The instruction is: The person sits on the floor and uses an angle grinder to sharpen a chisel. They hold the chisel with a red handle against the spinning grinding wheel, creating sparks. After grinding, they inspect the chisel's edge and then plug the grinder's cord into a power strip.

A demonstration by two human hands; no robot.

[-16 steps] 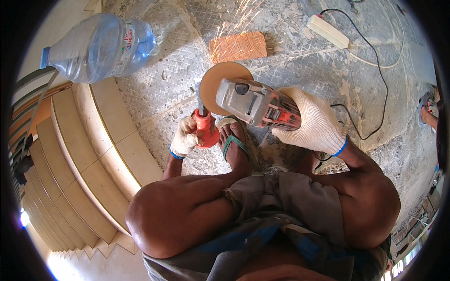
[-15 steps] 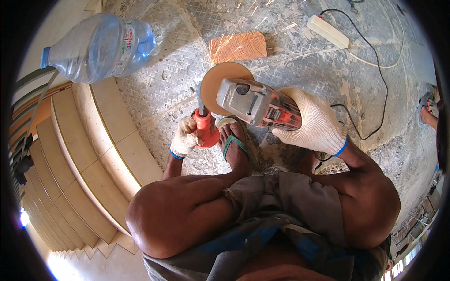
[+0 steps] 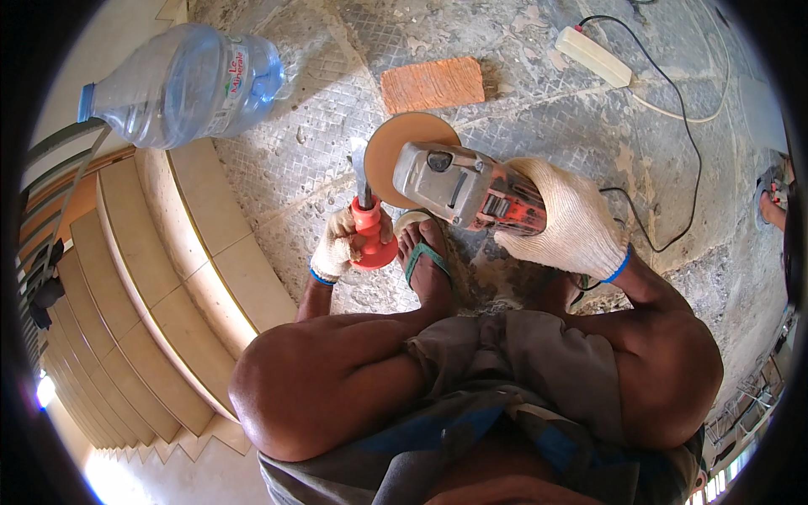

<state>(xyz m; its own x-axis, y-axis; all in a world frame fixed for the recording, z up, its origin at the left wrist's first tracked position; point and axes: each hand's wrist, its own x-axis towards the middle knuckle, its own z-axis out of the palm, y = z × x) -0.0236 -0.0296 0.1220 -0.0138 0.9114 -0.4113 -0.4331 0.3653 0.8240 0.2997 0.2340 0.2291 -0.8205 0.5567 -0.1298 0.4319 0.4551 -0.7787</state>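
Note:
My left hand [image 3: 335, 247], in a cream knitted glove with a blue cuff, is wrapped round the red handle of a chisel [image 3: 367, 223] with a flared guard. The chisel's grey metal blade [image 3: 360, 167] points away from me. My right hand [image 3: 572, 220], gloved alike, grips the body of an angle grinder [image 3: 450, 183]. A tan disc [image 3: 394, 151] on the grinder lies right beside the blade; whether they touch I cannot tell. My left foot [image 3: 423, 252], in a green-strapped sandal, is just behind the disc.
An orange brick [image 3: 433, 84] lies on the rough concrete floor beyond the disc. At the far left a large clear bottle [image 3: 181, 84] rests by tiled steps [image 3: 210, 198]. A white power strip [image 3: 593, 57] and a black cord [image 3: 697, 160] lie to the right. Another person's foot [image 3: 770, 210] shows at the right edge.
Sparks that streaked over the brick are gone. Both hands keep their holds, and the chisel's blade tip shows more plainly beside the disc. The whole view has shifted slightly.

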